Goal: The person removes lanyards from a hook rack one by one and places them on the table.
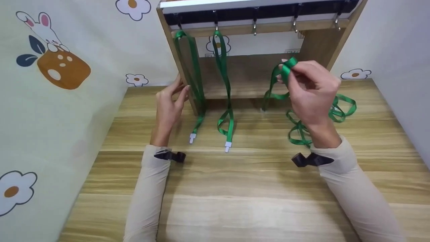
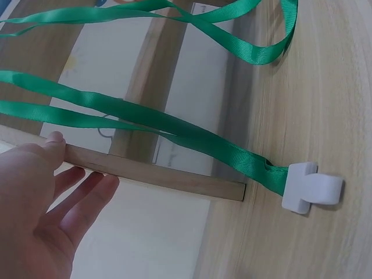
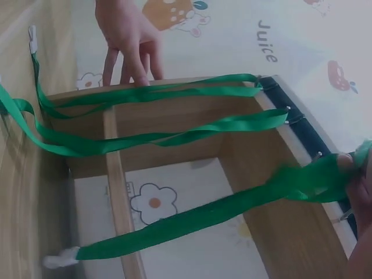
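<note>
My left hand [image 1: 169, 106] holds the side edge of a wooden rack [image 2: 174, 177], thumb over the front edge and fingers against the outer side. In front of the rack's right half, my right hand [image 1: 314, 89] pinches the loop of a green lanyard [image 3: 192, 224]. Its strap dangles to a pale clip [image 3: 61, 257] at the lower end. Two more green lanyards hang from the rack's two left hooks, one leftmost [image 1: 195, 64] and one beside it [image 1: 221, 64]. White clips [image 1: 228, 146] finish their lower ends.
Bare metal hooks [image 1: 254, 27] line the dark strip along the rack's top, right of the hung lanyards. More green lanyards lie coiled on the wood-grain table [image 1: 215, 201], one under my right wrist [image 1: 297, 134] and another farther right [image 1: 349, 104]. Patterned walls surround the table.
</note>
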`<state>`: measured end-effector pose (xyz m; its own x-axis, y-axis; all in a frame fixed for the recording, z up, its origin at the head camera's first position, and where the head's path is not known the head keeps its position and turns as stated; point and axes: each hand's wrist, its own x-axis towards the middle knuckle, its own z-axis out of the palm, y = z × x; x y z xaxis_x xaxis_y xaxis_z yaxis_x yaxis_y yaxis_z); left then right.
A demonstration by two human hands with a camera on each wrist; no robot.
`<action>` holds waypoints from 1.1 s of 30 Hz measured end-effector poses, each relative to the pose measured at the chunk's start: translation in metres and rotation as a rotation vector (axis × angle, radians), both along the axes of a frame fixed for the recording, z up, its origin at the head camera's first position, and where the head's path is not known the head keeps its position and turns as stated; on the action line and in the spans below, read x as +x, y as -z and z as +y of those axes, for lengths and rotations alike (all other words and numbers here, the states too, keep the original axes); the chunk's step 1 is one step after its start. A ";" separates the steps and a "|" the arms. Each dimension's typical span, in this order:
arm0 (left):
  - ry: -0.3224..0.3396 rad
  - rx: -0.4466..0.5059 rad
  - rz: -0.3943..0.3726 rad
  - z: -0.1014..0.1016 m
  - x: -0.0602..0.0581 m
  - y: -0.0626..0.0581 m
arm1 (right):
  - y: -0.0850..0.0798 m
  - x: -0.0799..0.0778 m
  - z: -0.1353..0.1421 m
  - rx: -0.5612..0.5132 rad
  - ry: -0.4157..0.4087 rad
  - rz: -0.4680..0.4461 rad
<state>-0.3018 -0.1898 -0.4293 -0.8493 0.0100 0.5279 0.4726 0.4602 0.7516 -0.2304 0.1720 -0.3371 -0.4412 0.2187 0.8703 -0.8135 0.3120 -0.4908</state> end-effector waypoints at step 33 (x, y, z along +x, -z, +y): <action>-0.013 0.012 -0.016 0.011 0.015 -0.018 | 0.027 -0.005 0.059 0.661 -0.303 -0.621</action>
